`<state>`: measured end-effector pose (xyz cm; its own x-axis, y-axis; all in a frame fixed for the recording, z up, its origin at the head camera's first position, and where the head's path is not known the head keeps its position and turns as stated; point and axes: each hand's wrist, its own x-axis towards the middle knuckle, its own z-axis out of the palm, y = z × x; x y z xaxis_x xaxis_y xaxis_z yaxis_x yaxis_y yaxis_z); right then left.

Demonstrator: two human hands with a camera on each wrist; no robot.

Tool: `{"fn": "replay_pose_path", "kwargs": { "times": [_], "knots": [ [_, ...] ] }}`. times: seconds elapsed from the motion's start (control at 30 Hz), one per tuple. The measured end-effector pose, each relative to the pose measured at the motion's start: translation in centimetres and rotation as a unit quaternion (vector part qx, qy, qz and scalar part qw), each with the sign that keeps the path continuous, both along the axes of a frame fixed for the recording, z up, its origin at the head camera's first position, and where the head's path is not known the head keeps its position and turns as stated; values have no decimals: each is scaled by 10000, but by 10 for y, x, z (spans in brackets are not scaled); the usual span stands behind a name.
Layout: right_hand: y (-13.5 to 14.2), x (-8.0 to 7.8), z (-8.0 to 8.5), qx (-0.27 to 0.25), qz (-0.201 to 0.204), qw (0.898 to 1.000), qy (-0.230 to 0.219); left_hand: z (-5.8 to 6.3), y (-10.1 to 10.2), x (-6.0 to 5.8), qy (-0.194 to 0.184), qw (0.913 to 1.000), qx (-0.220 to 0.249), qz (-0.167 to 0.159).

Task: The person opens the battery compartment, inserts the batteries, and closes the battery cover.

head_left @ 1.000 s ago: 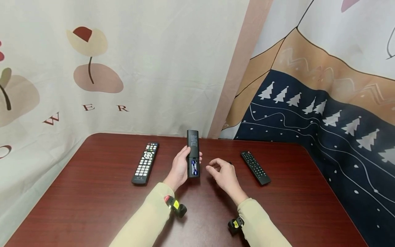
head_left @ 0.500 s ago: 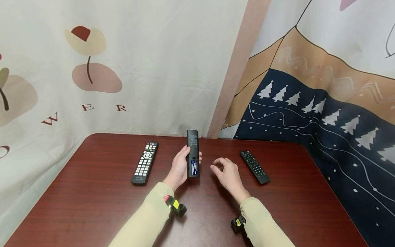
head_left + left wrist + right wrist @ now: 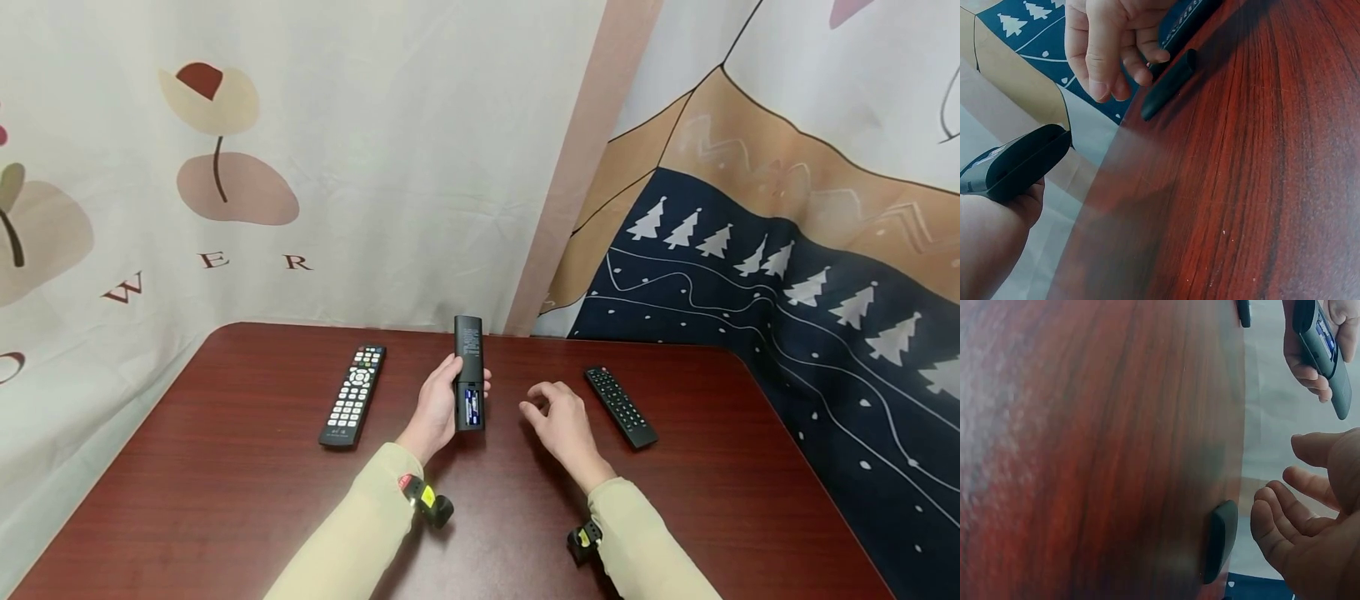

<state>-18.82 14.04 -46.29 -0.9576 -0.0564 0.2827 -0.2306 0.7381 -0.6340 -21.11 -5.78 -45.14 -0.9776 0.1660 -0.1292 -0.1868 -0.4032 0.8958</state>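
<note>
In the head view my left hand [image 3: 434, 410] grips a black remote control [image 3: 469, 346], its back turned up. The lower end is uncovered and shows blue batteries [image 3: 472, 407] in the compartment. My right hand [image 3: 562, 427] hovers over the table to the right of it, fingers loosely bent and nothing between them. Below that hand, a small dark battery cover [image 3: 1169, 85] lies on the table in the left wrist view. The right wrist view also has the cover [image 3: 1220, 542], beside the fingertips; in the head view the right hand hides it.
A black remote with white buttons [image 3: 352, 398] lies on the reddish-brown table [image 3: 247, 467], left of the left hand. Another black remote [image 3: 620, 408] rests just right of the right hand. Patterned curtains [image 3: 420, 167] hang behind the table's far edge.
My right hand has drawn a little to the right, away from the held remote. The left hand and its remote stay in place.
</note>
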Motion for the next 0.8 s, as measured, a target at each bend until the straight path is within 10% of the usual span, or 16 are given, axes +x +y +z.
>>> {"fn": "replay_pose_path", "kwargs": {
  "times": [0.8],
  "knots": [
    [12,-6,1,923,-498,9936,-427,-2,0,-1,-9,10000,3,54]
  ]
}}
